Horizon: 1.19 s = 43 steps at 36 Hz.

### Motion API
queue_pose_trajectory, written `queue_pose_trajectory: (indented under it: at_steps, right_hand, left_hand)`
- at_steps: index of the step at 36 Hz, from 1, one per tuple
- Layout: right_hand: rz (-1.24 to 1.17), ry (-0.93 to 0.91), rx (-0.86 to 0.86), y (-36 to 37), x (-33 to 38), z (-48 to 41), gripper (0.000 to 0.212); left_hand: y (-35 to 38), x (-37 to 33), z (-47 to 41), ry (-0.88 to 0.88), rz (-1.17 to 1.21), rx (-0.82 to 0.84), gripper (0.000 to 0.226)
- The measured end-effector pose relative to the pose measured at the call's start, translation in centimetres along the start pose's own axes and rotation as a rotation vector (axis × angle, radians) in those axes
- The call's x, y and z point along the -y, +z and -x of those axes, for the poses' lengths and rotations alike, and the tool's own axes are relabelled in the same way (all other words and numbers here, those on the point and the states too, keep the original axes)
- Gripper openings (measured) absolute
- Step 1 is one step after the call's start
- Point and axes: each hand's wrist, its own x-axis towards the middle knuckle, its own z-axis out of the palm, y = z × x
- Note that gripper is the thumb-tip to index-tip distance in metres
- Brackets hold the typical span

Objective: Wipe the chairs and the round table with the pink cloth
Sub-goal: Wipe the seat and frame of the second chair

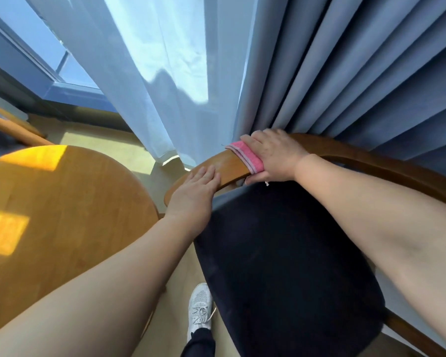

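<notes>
Right hand (274, 157) fingers (245, 139) curl over pink cloth (246, 157).

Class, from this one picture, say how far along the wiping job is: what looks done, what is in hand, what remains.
Done: nothing shows as finished. In hand: the right hand grips the pink cloth over the dark-seated chair's curved wooden rail; the left hand rests flat on it. Left: the round wooden table and the other chair's wooden rail beyond it.
</notes>
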Motion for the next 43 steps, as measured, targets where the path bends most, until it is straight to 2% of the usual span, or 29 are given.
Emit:
queue_pose_trajectory:
  at_steps: [5,9,12,16,20,22,25,29,31,39,43]
  right_hand:
    - [-0.038,0.08,0.016,0.1,-1.2,1.0,0.119]
    - [-0.045,0.181,0.033,0.8,-3.6,3.0,0.112]
    - [-0.08,0.254,0.063,1.2,-5.4,4.8,0.115]
    - [-0.143,0.188,0.172,1.0,-7.0,6.2,0.123]
    - [-0.22,0.09,0.258,0.3,-8.6,7.1,0.103]
    - [-0.219,0.077,0.242,0.4,-9.2,7.4,0.096]
    - [-0.184,0.064,0.202,0.5,-9.1,7.1,0.098]
    - [-0.176,0.073,0.188,0.5,-8.5,6.4,0.105]
    - [-0.199,0.067,0.166,0.6,-8.5,6.3,0.105]
    - [-0.199,0.068,0.071,2.6,-9.4,7.2,0.098]
    - [-0.161,0.146,0.08,3.3,-10.5,9.0,0.097]
  left_hand:
    - [-0.6,-0.6,-0.1,-0.048,-0.005,0.041,0.066]
    - [-0.7,-0.8,-0.3,-0.049,-0.052,0.099,0.067]
    - [-0.6,-0.8,-0.4,-0.047,-0.08,0.099,0.069]
    - [-0.5,-0.8,-0.5,-0.062,-0.112,0.112,0.071]
    - [-0.9,-1.4,-0.6,-0.078,-0.129,0.107,0.071]
    - [-1.3,-2.0,-0.5,-0.074,-0.142,0.062,0.065]
    - [-1.8,-3.3,-0.3,-0.003,-0.156,-0.046,0.05]
    - [-1.4,-6.4,-2.0,0.225,-0.115,-0.034,0.053]
    - [-1.0,-8.0,-3.4,0.269,-0.104,-0.035,0.056]
    - [0.7,-11.0,-6.0,0.255,-0.106,0.032,0.066]
    - [0.8,-11.3,-6.3,0.212,-0.073,0.1,0.071]
